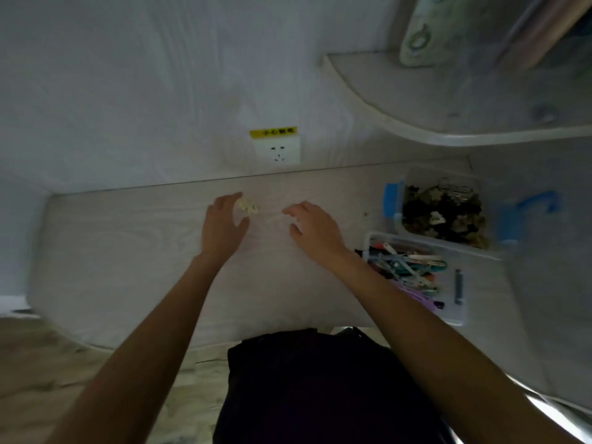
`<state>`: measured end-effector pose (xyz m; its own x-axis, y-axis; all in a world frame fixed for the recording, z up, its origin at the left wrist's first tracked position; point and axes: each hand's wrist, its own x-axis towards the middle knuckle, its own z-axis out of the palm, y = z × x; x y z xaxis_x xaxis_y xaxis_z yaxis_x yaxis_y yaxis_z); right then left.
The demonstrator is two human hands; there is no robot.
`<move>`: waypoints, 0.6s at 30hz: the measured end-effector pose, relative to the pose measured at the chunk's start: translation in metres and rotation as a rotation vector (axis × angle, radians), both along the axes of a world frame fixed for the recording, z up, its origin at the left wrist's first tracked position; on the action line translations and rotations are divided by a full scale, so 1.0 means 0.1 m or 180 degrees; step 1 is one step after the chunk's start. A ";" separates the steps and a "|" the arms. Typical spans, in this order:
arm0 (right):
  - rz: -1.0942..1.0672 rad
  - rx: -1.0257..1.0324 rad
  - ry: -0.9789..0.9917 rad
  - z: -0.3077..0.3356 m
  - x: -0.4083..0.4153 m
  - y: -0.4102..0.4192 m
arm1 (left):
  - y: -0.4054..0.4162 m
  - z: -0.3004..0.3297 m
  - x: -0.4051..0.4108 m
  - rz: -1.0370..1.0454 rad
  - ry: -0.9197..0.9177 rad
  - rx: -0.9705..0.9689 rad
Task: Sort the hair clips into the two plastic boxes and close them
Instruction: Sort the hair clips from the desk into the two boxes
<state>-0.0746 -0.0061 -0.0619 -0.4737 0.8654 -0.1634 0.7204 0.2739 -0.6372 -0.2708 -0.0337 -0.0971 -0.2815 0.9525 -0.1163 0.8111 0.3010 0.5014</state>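
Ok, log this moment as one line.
left hand open by pale clips | right hand open | both boxes unlidded

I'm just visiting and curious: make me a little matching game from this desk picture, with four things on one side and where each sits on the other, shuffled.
Things:
1. pale hair clips
2. box of dark hair clips
3. box of colourful hair clips
4. wall socket

Places:
A. nearer the person, at the desk's right
B. on the back panel, under a yellow label
C. on the bare desk, by the left hand
D. far right of the desk, blue latches on its sides

Pairs: 1-C, 2-D, 3-A, 4-B
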 end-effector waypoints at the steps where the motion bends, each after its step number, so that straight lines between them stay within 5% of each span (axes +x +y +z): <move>1: 0.0039 -0.0150 -0.0032 -0.09 -0.18 0.03 | 0.06 -0.04 -0.10 -0.0033 -0.0021 -0.0219; 6: 0.0071 -0.0240 -0.0260 -0.38 -0.85 0.21 | 0.32 -0.13 -0.22 -0.0613 0.0056 -0.0538; 11: 0.0042 -0.0064 -0.0395 -0.46 -0.86 0.22 | 0.23 -0.06 -0.19 -0.0475 -0.0112 -0.0455; 18: -0.0811 0.0055 0.0179 0.13 0.10 -0.17 | -0.01 0.41 0.50 -0.0032 -0.1329 0.0250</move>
<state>-0.0642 -0.0236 -0.0485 -0.2479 0.9604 -0.1272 0.7311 0.0993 -0.6751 -0.2210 -0.0349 -0.0562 -0.2163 0.9654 -0.1454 0.5362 0.2420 0.8086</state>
